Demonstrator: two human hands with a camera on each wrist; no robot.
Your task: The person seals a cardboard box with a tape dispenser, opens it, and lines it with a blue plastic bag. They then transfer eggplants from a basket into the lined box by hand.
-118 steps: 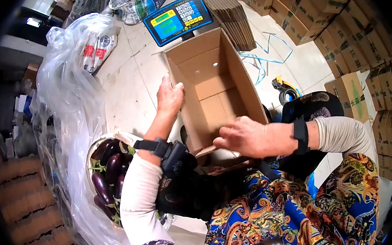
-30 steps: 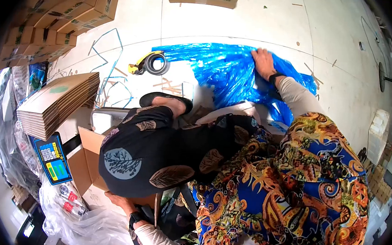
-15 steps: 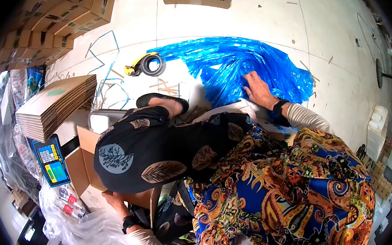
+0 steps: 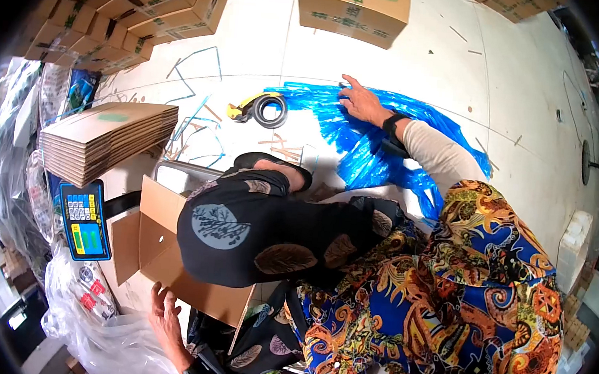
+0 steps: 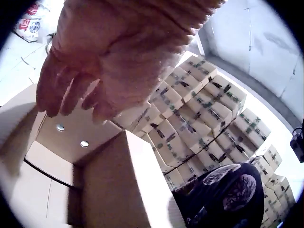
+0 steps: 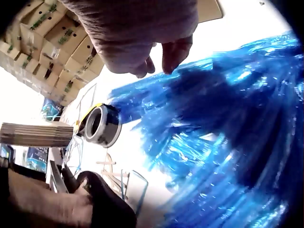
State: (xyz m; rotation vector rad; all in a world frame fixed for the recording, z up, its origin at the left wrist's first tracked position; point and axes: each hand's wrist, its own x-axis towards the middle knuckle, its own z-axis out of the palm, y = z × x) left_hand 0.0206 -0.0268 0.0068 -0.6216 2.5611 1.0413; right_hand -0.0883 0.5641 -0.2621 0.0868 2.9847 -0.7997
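Note:
My right hand [image 4: 364, 104] reaches over the far edge of a crumpled blue plastic sheet [image 4: 380, 151] on the floor. Its fingers are extended; in the right wrist view the fingertips overlap the top edge of the plastic. Beside my left hand [image 4: 168, 321], at its near side, stands an open cardboard box [image 4: 199, 295]. The left fingers are spread and loosely bent, and they hang over the box's opening in the left wrist view. Two small round holes show in one box wall [image 5: 71, 137]. My knee hides part of the box in the head view.
A tape dispenser [image 4: 260, 110] lies left of the plastic. Flattened cartons [image 4: 106, 137] are stacked near a blue scale display [image 4: 84, 221]. Packed cartons [image 4: 152, 6] line the back left, with another carton [image 4: 353, 12] at the back. Blue strapping and clear plastic [image 4: 97, 343] also lie around.
About four seconds ago both hands were at the box. Since half a second ago my right hand has moved forward to the plastic's far edge, and the plastic has shifted. The head view has turned slightly.

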